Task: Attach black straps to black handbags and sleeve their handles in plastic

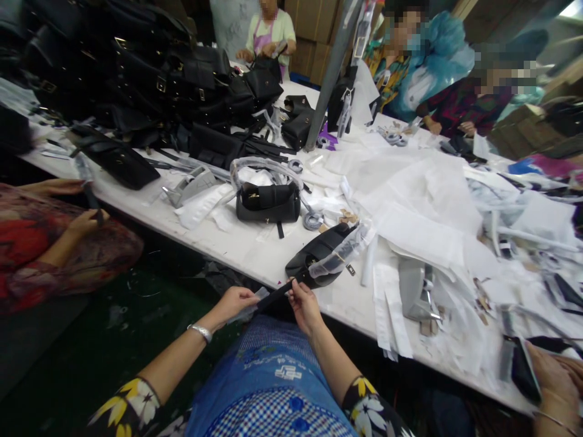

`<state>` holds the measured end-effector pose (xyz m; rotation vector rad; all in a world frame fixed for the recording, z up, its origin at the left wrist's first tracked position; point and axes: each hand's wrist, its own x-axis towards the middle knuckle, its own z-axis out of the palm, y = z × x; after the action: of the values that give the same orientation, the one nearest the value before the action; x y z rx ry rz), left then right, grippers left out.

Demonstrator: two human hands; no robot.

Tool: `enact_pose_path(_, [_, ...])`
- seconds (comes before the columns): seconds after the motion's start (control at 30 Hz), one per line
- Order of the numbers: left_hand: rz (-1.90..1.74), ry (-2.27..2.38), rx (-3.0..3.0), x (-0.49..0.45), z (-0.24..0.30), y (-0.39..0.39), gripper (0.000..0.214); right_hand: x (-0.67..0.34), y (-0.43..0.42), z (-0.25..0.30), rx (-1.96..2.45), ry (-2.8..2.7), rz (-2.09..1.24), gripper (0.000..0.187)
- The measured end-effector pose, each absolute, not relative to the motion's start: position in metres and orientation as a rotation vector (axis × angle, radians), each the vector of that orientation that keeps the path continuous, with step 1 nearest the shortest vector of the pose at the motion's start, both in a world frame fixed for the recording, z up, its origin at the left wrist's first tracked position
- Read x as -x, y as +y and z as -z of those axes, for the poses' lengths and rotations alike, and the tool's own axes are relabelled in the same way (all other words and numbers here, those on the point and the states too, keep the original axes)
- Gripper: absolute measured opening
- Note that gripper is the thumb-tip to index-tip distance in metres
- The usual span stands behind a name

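In the head view a black strap [273,295] stretches between my two hands, just off the table's front edge. My left hand [235,302] pinches its near end, where a clear plastic sleeve [248,312] hangs. Closer to the table, my right hand [304,304] grips the strap between thumb and fingers. Beyond it lies a black handbag [300,258], tilted on the table edge, its handle [334,260] wrapped in clear plastic. A small metal buckle [350,269] shows beside the bag. The strap appears to run up to this bag.
Another black handbag [268,209] stands upright behind. Grey tape dispensers [412,291] flank the work spot, with white paper sheets [428,230] to the right. Black bags [150,73] are heaped at back left. A metal post [330,79] rises mid-table. Co-workers' hands [86,223] are at left and right.
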<state>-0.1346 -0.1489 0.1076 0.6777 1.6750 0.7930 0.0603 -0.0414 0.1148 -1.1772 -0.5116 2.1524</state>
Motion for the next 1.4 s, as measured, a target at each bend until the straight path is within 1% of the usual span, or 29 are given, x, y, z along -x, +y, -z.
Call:
enact_pose_path(0.23, [-0.749,1.647,-0.632,0.133,-0.104,-0.169,0.034,-0.052,-0.043,-0.117,1.158,-0.403,-2.096,0.028])
enact_pose_path(0.53, [-0.744,1.605,-0.611,0.139,-0.103,-0.18,0.04,-0.047,-0.045,-0.115,1.202,-0.444,-2.012,0.03])
enact_pose_path(0.9, [-0.742,1.545,-0.605,0.138,-0.108,-0.182,0.044,-0.046,-0.044,-0.115,1.22,-0.474,-2.0,0.033])
enact_pose_path(1.17, [-0.746,1.584,-0.53,0.137,-0.104,-0.184,0.044,-0.048,-0.044,-0.116,1.216,-0.488,-2.015,0.03])
enact_pose_path(1.4, [-0.752,1.548,-0.53,0.136,-0.11,-0.181,0.046,-0.049,-0.044,-0.115,1.245,-0.57,-1.998,0.033])
